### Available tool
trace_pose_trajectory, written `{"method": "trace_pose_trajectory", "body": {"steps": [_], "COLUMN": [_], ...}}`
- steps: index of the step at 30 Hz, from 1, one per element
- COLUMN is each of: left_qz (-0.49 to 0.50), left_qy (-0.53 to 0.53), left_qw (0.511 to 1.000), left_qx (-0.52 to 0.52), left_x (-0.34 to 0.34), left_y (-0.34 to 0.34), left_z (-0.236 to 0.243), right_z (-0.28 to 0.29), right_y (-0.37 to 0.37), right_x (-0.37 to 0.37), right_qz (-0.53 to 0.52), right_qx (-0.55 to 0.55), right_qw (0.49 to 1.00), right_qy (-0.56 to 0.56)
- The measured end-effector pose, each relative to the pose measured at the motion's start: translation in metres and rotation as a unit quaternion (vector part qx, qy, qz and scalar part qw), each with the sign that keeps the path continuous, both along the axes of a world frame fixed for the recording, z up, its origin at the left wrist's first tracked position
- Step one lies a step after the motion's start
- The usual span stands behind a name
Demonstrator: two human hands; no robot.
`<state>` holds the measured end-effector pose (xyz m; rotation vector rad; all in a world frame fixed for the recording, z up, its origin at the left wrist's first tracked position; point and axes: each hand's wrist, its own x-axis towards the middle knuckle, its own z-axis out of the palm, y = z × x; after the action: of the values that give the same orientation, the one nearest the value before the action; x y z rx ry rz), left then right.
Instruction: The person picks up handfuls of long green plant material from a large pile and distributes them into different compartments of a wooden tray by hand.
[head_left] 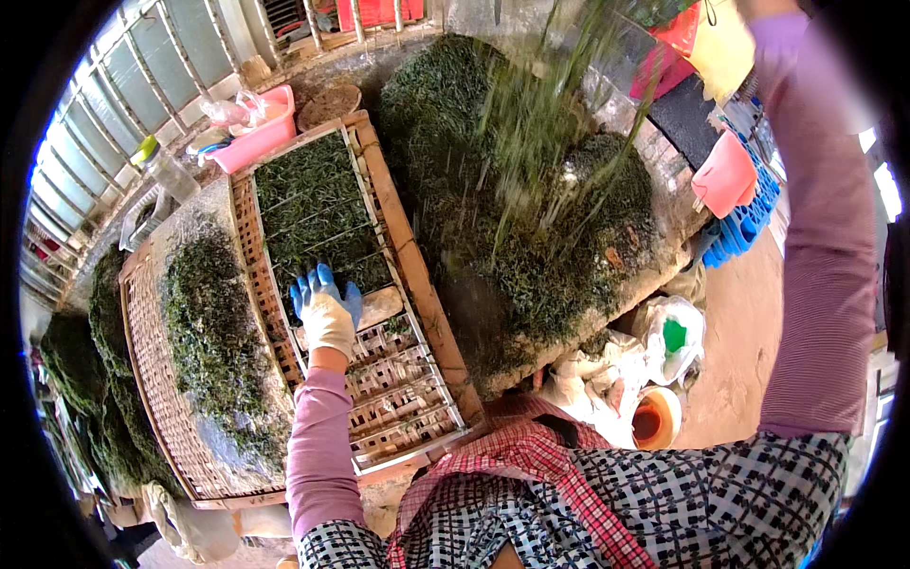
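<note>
My left hand [327, 308], in a white glove with blue fingers, lies palm down with fingers spread over a pale wooden block [381, 308]. The fingertips reach onto a layer of chopped dark green strands, which look like seaweed [308, 204], inside a long slatted frame [403, 441]. The frame's near part shows bare slats. My right arm [825, 237] is raised high at the right. My right hand [766, 8] is cut off by the top edge and blurred, so its fingers do not show. Blurred green strands [559, 114] streak through the air over a large dark green heap [445, 104].
A woven tray [156, 351] with more greens lies left of the frame. Behind stand a pink basin [261, 133], a bottle [171, 171] and metal bars [142, 62]. At right are a pink scoop-like container [726, 175], blue crates [744, 223], white bags [675, 327] and a bucket [661, 417].
</note>
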<state>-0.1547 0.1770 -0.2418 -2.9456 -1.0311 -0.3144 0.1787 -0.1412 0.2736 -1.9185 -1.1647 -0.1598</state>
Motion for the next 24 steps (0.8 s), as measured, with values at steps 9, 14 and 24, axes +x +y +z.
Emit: {"method": "trace_pose_trajectory", "body": {"steps": [9,14,24], "left_qz": [-0.293,-0.316,-0.409], "left_qy": [-0.526,-0.417,-0.198], "left_qw": [0.703,0.383,0.61], "left_qx": [-0.378,-0.761,-0.649], "left_x": [0.095,0.14,0.095], "left_y": [-0.068,-0.125,-0.156], "left_z": [0.13,0.15,0.126], "right_z": [-0.161,-0.158,-0.315], "right_y": [0.025,0.038,-0.045], "right_x": [-0.053,-0.11,0.009], "right_qz": [0.333,0.214,0.198], "right_qx": [-0.051,-0.063,0.075], "right_qw": [0.868,0.854,0.869], "right_qy": [0.364,0.47,0.448]}}
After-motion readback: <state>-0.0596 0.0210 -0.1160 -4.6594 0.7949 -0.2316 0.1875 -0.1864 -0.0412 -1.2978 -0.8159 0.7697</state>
